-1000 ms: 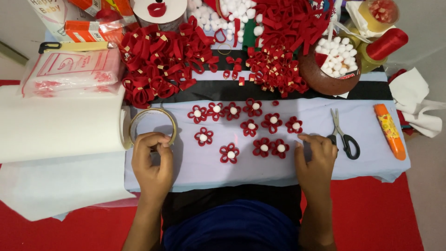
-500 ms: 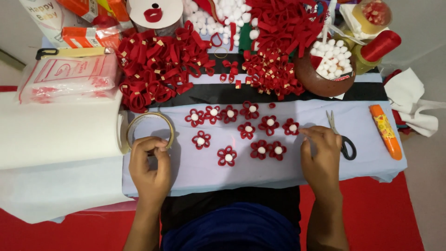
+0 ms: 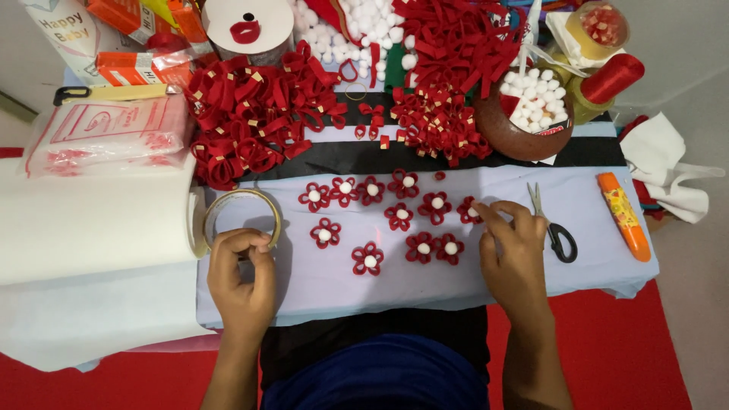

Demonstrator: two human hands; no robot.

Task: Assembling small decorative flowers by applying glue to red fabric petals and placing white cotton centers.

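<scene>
A pale lilac cloth (image 3: pixel 425 281) covers the work surface, with a red floor showing below its near edge and a bare strip of cloth lying open between the 2 hands. The left hand (image 3: pixel 241 279) curls its fingertips (image 3: pixel 258 244) onto the near rim of a tape ring (image 3: pixel 241 219), pinching it where it lies flat on the cloth, just beside the end of a big white roll (image 3: pixel 91 224). The right hand (image 3: pixel 515 254) reaches with thumb and forefinger closed on the rightmost felt flower (image 3: pixel 469 212), which sits on the cloth at the right end of the upper row. Outward from there, 9 more red flowers with white pompom centres (image 3: pixel 369 260) lie in loose rows between the hands, none touching the tape ring. Black-handled scissors (image 3: pixel 556 231) lie just right of the right hand, closing in that side, and an orange tube (image 3: pixel 624 216) rests farther out near the cloth's right edge. Beyond a black band across the table, heaps of red felt loops (image 3: pixel 258 114) crowd the far side, with a brown bowl of white pompoms (image 3: pixel 524 121) behind the right hand. A clear plastic bag (image 3: pixel 106 137) sits above the white roll at the left, and a white cloth (image 3: pixel 668 167) hangs off the far right
</scene>
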